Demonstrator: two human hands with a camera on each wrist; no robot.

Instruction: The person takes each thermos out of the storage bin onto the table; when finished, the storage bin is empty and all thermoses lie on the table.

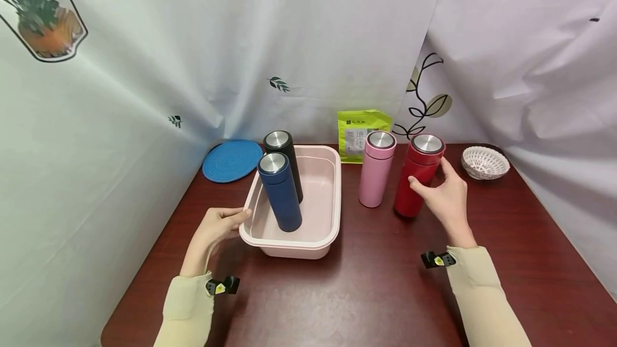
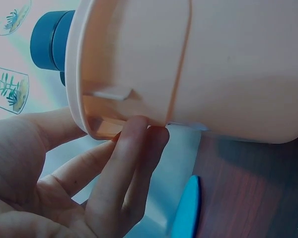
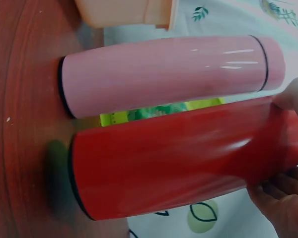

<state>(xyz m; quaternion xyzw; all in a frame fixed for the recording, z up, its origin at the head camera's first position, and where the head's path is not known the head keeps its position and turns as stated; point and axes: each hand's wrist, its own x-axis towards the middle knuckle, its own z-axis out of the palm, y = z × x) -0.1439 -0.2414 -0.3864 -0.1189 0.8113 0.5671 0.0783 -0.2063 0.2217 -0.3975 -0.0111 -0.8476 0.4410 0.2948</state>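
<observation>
My left hand (image 1: 219,227) grips the left rim of a pale pink plastic basin (image 1: 337,191), thumb over the edge and fingertips against the outer wall in the left wrist view. Inside the basin stand a navy blue thermos (image 1: 281,194) and, behind it, a black thermos (image 1: 295,167). On the right, my right hand (image 1: 445,194) holds a red thermos (image 1: 409,191) near its top, thumb on one side and fingers around the other. Close to its left a pink thermos (image 1: 376,175) stands upright on the table. The right wrist view shows the red body (image 3: 174,161) alongside the pink one (image 3: 164,74).
Behind the pink thermos a green-yellow packet (image 1: 352,141) leans at the curtain. A round blue mat (image 1: 231,160) lies back left, and a white woven basket (image 1: 484,163) sits back right. White patterned curtain (image 1: 308,42) borders the dark red wooden table (image 1: 366,293).
</observation>
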